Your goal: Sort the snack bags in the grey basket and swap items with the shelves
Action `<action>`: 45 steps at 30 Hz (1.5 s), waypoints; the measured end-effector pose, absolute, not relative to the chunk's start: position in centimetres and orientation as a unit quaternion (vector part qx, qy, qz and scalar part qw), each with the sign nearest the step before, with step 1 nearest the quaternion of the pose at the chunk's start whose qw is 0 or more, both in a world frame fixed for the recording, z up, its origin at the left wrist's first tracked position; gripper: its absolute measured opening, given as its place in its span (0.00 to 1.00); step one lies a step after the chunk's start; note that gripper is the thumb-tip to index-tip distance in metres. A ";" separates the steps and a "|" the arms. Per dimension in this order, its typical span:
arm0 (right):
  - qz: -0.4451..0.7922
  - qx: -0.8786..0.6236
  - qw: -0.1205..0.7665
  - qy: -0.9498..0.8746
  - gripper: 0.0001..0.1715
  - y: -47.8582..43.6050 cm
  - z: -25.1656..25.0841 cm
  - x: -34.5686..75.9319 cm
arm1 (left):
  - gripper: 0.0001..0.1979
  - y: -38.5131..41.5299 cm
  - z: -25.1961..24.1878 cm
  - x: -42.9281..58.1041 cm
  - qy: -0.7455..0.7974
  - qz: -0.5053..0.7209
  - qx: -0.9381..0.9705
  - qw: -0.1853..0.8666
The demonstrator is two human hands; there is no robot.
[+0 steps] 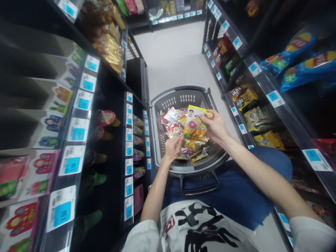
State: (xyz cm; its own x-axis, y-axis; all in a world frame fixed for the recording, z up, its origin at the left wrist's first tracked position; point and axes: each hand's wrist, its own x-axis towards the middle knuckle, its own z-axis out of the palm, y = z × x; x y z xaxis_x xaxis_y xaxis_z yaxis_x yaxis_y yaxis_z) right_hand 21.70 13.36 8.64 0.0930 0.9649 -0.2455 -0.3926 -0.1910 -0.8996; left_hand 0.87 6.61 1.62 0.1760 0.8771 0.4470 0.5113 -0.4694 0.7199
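A yellow and white bag of QQ gummy candy [196, 123] is held over a grey shopping basket [185, 91]. My right hand [216, 126] grips the bag's right side, thumb on the front and fingers behind it. At the bag's lower left corner, my left hand [173, 148] is closed with thumb and forefinger pinched on the edge. Beneath and beside the bag, several small candy packets [173, 122] in red, white and yellow lie inside the basket. The held bag hides part of them.
Black shelves with blue price tags [72, 164] line the left side, stocked with packaged sweets. On the right, shelves hold blue snack bags [309, 70] and yellow snack packs [246, 98]. Pale floor [173, 56] runs ahead between them. The basket's black handle [201, 191] hangs toward my lap.
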 end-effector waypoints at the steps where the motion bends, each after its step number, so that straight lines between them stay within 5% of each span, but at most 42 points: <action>1: 0.604 -0.479 0.562 -0.299 0.26 13.3 8.7 21.8 | 0.29 6.6 1.7 0.9 0.472 0.436 0.736 0.213; 23: 0.602 -0.459 0.543 -0.362 0.26 12.9 9.6 22.1 | 0.30 6.1 1.4 0.8 0.480 0.424 0.734 0.227; 34: 0.549 -0.485 0.543 -0.411 0.31 12.7 8.7 22.4 | 0.22 5.9 1.4 0.8 0.457 0.416 0.759 0.205; 36: 0.503 -0.508 0.529 -0.457 0.29 12.6 8.8 22.4 | 0.17 6.0 1.7 0.8 0.473 0.423 0.750 0.186; 41: 0.432 -0.500 0.508 -0.553 0.13 11.8 9.3 22.7 | 0.28 7.3 4.9 0.9 0.517 0.450 0.715 0.133; 45: 0.306 -0.390 0.475 -0.727 0.06 11.8 9.4 23.1 | 0.29 10.1 9.9 0.8 0.464 0.373 0.777 0.207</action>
State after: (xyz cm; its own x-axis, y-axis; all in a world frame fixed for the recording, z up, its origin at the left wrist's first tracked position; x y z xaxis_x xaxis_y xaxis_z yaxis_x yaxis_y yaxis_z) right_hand 23.11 11.85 9.40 -0.2447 0.8572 0.4531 0.2760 0.5095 -0.8150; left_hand 0.81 10.06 9.86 0.2923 0.8743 0.3875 0.5661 -0.4848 0.6667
